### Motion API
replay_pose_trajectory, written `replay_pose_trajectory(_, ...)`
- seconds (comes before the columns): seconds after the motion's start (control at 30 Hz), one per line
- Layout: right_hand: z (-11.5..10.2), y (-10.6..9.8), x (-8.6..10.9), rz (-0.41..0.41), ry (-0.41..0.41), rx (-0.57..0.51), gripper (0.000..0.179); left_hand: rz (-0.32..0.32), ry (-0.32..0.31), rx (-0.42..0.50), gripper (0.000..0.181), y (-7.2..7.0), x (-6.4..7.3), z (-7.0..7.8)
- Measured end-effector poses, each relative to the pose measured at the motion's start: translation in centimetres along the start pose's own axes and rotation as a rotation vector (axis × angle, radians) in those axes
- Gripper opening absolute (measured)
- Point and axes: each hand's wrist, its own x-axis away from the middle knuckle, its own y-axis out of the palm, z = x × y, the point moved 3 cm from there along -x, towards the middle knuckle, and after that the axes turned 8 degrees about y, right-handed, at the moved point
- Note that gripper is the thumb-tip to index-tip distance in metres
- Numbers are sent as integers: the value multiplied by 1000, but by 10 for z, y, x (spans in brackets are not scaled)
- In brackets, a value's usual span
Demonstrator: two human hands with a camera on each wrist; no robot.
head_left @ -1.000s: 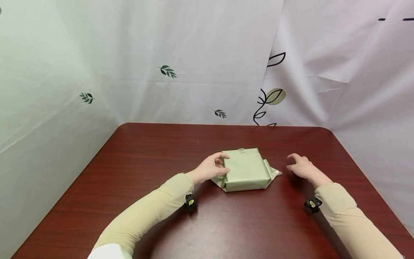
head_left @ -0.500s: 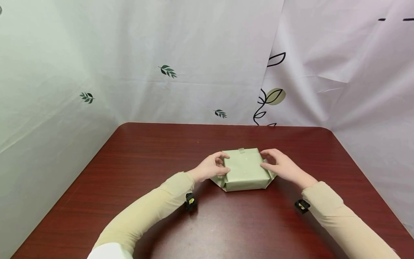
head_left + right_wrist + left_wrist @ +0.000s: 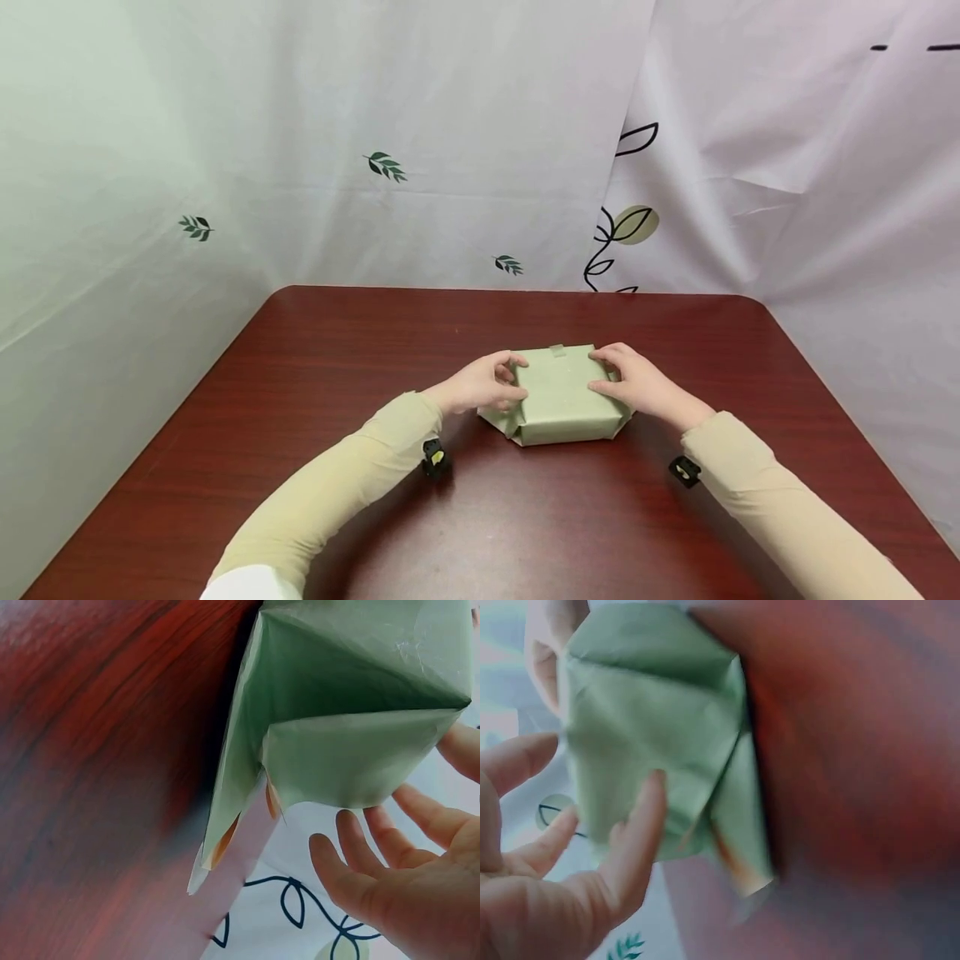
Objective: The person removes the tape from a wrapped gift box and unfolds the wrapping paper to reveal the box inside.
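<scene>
A box wrapped in pale green paper [image 3: 561,387] lies flat on the table between both hands. My left hand [image 3: 476,385] is at its left end, thumb and index fingertips on the top edge. In the left wrist view, spread fingers reach over the folded end, where a loose flap [image 3: 739,802] hangs out. At the opposite end, my right hand [image 3: 643,382] rests its thumb and a fingertip on the top edge. The right wrist view shows its relaxed fingers beside an unfolded paper flap [image 3: 349,761], with a lower pointed flap [image 3: 229,810] jutting over the table.
A dark reddish-brown table [image 3: 360,342] with rounded far corners bears the box. A small piece of tape [image 3: 557,351] sticks at the box's far top edge. White cloth [image 3: 300,125] with leaf prints hangs behind and at both sides.
My right hand has come in leftward from beside the box and now touches its right end. The left hand has stayed at the left end.
</scene>
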Motion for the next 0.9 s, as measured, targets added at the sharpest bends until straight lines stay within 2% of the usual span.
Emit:
replay_pose_trajectory(0.1,0,-1,-1,-10,16,-14,49,-3,11,-170,42,-11,-1,9)
replay_pose_trajectory(0.23,0,-1,-2,-32,42,-36,50,22,82,-438,40,-22,-4,21)
replay_pose_trajectory(0.37,0,-1,-2,-42,53,-47,50,9,182,-652,44,-23,-9,28)
replay_pose_trajectory(0.43,1,-1,-3,-42,56,-42,50,-14,234,-727,47,-19,-12,31)
replay_pose_trajectory(0.57,1,-1,-4,-40,53,-25,49,-81,300,-811,51,-10,-20,32)
replay_pose_trajectory(0.77,1,-3,-4,-38,46,-21,48,-174,287,-878,62,5,-29,30)
replay_pose_trajectory(0.9,2,-2,-5,-38,42,-20,48,-203,284,-926,66,10,-32,28)
